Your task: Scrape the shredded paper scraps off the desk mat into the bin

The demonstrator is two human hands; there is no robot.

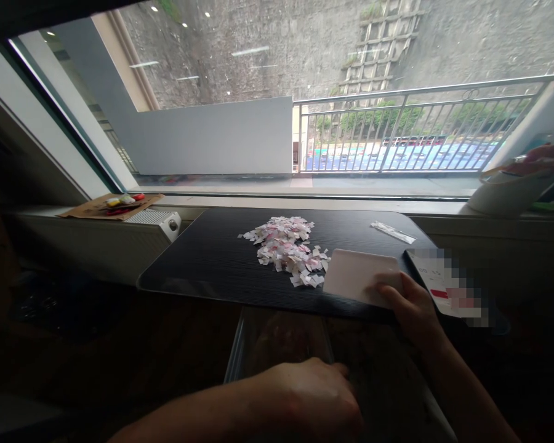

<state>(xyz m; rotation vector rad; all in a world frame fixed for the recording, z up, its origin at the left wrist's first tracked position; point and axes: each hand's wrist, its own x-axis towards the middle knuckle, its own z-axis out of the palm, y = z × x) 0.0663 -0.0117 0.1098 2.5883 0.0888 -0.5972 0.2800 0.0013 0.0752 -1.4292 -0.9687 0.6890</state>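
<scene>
In the head view my right hand point(410, 307) pinches the near right corner of a pale flat rectangular scraper point(357, 274). The scraper lies low over the table, its left edge beside a heap of small white and pink paper scraps point(286, 246). Below the table's front edge is a clear plastic box point(236, 351). My left hand point(318, 394) reaches across in front of it, fingers curled at its near right side. Its fingertips are partly hidden in shadow, but it seems to grip the box's rim.
On the dark table point(198, 258) lie a thin wrapped packet point(392, 232) and, at the right, a phone point(431, 277) with a timer. A radiator point(161, 224) stands left, with cardboard point(87, 206) and small tools on it. A white bucket point(503, 191) sits on the right windowsill.
</scene>
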